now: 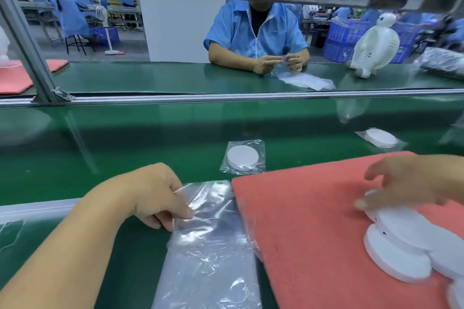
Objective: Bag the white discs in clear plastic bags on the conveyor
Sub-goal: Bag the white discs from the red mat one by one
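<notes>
Top clear bag [200, 204] of stack pinched by left hand [155, 195]; right hand [406, 183], fingers spread, laid on white discs [399, 241]

Factory floor [82, 54], blue crates [336, 40], workbenches [37, 7]

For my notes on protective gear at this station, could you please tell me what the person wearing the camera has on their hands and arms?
Nothing, as far as the view shows. The left hand and its forearm are bare, with no glove, sleeve, watch or ring in view. The right hand is motion-blurred, but it and its wrist also look bare. Its fingers show no covering. The upper arms lie outside the picture.
</notes>
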### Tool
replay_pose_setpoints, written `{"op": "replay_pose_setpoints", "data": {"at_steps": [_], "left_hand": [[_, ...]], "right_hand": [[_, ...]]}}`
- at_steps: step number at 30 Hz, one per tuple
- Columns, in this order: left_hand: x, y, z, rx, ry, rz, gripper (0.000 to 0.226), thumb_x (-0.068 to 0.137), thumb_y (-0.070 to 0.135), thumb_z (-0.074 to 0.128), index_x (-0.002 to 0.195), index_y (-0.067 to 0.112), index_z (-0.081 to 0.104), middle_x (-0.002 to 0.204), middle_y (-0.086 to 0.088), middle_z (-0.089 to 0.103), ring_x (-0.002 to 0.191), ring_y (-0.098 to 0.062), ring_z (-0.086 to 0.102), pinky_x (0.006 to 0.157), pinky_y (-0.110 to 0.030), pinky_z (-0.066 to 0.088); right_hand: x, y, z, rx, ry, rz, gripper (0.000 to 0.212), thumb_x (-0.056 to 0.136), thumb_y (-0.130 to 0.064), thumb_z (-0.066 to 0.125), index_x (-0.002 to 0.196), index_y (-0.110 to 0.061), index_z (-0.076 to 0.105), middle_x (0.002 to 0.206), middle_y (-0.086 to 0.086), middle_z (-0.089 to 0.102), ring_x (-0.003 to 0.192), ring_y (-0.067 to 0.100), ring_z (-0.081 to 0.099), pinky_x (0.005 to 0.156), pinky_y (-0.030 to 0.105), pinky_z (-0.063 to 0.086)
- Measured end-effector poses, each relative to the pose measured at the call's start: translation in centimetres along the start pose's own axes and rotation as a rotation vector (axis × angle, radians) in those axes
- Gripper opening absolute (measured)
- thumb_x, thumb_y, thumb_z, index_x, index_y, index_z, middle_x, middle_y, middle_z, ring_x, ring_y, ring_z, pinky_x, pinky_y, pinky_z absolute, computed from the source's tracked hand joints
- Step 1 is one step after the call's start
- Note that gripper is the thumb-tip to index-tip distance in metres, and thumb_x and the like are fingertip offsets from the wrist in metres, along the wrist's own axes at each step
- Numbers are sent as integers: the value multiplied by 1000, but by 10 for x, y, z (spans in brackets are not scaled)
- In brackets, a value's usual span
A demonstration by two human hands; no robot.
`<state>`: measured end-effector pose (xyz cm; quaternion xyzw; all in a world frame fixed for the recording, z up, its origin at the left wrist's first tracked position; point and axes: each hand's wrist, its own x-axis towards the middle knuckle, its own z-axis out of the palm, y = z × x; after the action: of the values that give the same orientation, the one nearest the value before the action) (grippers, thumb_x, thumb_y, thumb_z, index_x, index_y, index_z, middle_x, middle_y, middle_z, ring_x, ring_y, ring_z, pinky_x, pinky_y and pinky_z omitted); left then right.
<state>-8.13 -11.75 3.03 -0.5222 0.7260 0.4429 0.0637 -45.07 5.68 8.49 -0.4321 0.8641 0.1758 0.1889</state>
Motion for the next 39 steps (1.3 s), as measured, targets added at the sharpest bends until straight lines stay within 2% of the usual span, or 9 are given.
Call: {"op": "replay_pose_setpoints", "data": {"at_steps": [4, 7, 11, 16, 20, 24, 29, 32, 39], "left_hand": [[10, 0, 3, -118, 300, 115, 16, 87, 21, 82, 72, 15, 80, 65, 0, 76, 56, -10, 71, 63, -30, 62], [20, 3, 9, -271, 538, 212, 20, 88, 28, 82, 69, 23, 79, 58, 3, 69, 52, -15, 61, 62, -37, 61], [23, 11, 24, -515, 471, 252, 17, 90, 21, 81, 73, 22, 79, 73, -12, 77, 61, -20, 75, 68, -40, 65], [25, 17, 32, -687, 399, 248, 23, 101, 29, 68, 91, 9, 74, 91, -2, 83, 81, -24, 81, 74, -43, 67], [25, 18, 30, -781, 388, 251, 31, 102, 34, 64, 94, 5, 73, 90, -8, 82, 80, -28, 81, 64, -35, 67], [27, 14, 30, -819, 404, 275, 21, 99, 21, 71, 84, 8, 80, 90, -16, 81, 80, -29, 80, 64, -35, 67], [27, 14, 24, -748, 463, 359, 11, 81, 3, 85, 77, 13, 83, 82, -15, 81, 71, -25, 80, 61, -26, 63], [25, 15, 22, -702, 464, 385, 12, 77, 4, 88, 79, 15, 83, 79, -12, 81, 68, -21, 79, 59, -19, 58], [19, 16, 13, -762, 372, 460, 20, 72, 13, 87, 91, 18, 83, 89, -15, 82, 81, -30, 81, 67, -27, 63]], "right_hand": [[-1, 14, 30, 19, 58, -42, 88, 40, -93, 54, 114, -45, 52, 112, -21, 54, 100, 11, 61, 78, 32, 57], [-4, -10, 31, 5, 137, -161, 59, 62, -65, 64, 116, -46, 52, 112, -18, 55, 100, 11, 58, 71, 26, 47], [-4, -53, 28, 19, 180, -387, 61, 73, -41, 73, 130, -47, 50, 121, -15, 54, 111, 13, 56, 86, 29, 49], [0, -95, 18, 29, 150, -520, 61, 68, -43, 84, 121, -49, 54, 103, -20, 53, 86, 4, 54, 58, 20, 39], [8, -107, -1, 76, 188, -561, 55, 62, -48, 90, 108, -44, 60, 95, -16, 58, 79, 1, 55, 59, 28, 44], [19, -115, -18, 480, 295, -716, 23, 71, -34, 89, 86, -26, 73, 80, -10, 73, 72, 9, 68, 70, 39, 59], [23, -152, -18, 1157, 436, -810, 11, 85, -16, 80, 92, -19, 72, 90, 5, 77, 89, 31, 72, 79, 51, 60], [23, -171, -16, 1257, 434, -864, 13, 88, -13, 77, 97, -20, 71, 90, 6, 79, 91, 34, 72, 81, 55, 59], [32, -172, -9, 1166, 458, -827, 20, 85, -21, 81, 99, -26, 67, 81, 4, 78, 81, 26, 74, 83, 51, 59]]}}
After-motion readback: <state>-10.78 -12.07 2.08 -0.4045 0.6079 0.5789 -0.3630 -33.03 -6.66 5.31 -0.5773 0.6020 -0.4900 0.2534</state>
